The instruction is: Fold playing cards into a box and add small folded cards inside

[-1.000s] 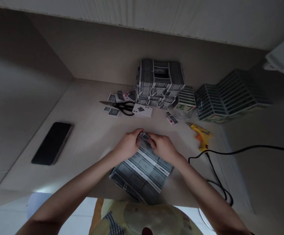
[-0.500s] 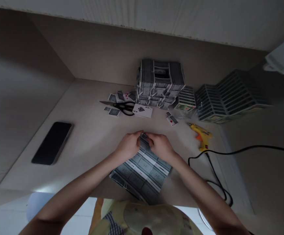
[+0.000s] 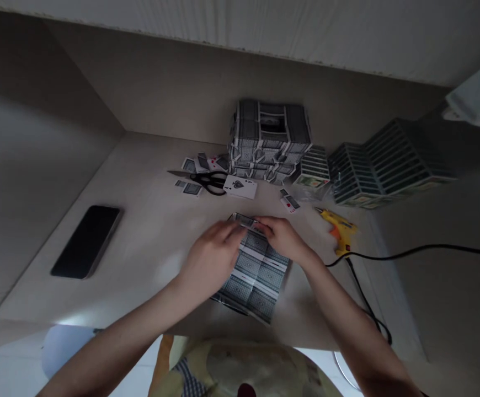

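Note:
A box-like piece made of joined playing cards (image 3: 260, 270), backs outward in a blue-grey pattern, lies tilted near the table's front edge. At its far right corner my right hand (image 3: 282, 237) is closed, thumb and fingers pinching the rim. My left hand (image 3: 215, 255) reaches over its far left side, slightly blurred, with curled fingers on the rim and the thumb side hidden. Beyond my hands lie an ace of spades (image 3: 240, 187) on top of other cards and black-handled scissors (image 3: 209, 181).
A larger block of joined cards (image 3: 268, 138) stands at the back, beside rows of card packs (image 3: 389, 165). Cut card pieces (image 3: 290, 203) are scattered about. A yellow glue gun (image 3: 341, 230) with a black cable (image 3: 414, 249) lies right; a phone (image 3: 86, 241) lies left.
The card piece has turned, its far end now further from me and more upright in view. My left hand has shifted over its left side; my right hand keeps its pinch at the rim.

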Action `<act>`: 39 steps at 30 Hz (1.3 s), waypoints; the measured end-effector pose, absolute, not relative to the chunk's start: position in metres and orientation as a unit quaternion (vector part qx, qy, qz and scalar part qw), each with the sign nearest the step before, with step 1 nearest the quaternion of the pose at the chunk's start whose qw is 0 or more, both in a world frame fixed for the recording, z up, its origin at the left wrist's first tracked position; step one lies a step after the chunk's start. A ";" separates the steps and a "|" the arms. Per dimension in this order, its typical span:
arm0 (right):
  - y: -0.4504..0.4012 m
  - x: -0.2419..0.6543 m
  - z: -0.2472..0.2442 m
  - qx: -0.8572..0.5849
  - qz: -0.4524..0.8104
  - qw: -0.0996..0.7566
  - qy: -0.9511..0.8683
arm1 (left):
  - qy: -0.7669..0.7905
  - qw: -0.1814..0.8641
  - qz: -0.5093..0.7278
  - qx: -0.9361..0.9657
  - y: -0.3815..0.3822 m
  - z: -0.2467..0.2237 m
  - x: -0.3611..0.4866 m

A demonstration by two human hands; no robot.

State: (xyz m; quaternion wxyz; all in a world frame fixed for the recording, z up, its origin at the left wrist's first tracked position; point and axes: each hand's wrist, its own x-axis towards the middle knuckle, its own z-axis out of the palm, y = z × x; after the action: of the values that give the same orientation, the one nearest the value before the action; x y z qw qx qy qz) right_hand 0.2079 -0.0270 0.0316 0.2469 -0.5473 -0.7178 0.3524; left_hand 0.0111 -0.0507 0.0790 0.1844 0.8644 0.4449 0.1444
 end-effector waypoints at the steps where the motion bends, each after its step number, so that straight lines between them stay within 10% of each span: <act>1: -0.025 0.208 0.029 -0.547 0.370 0.261 -0.704 | 0.414 0.218 0.099 0.878 -0.054 0.078 0.014; 23: -0.031 0.194 0.011 -0.565 0.418 0.296 -0.647 | 0.366 0.231 -0.121 0.893 -0.061 0.043 0.040; 32: -0.034 0.222 0.031 -0.610 0.380 0.418 -0.555 | 0.367 0.267 0.063 0.889 -0.048 0.063 0.018; 39: -0.054 0.236 0.033 -0.722 0.293 0.321 -0.538 | 0.392 0.406 0.221 0.796 0.020 0.047 0.011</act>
State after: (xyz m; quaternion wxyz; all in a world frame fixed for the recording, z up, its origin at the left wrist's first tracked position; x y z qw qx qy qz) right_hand 0.2363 -0.0541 0.0329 0.3210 -0.7220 -0.5383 0.2932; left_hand 0.0107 0.0200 0.0467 0.4059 0.7957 0.3917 0.2207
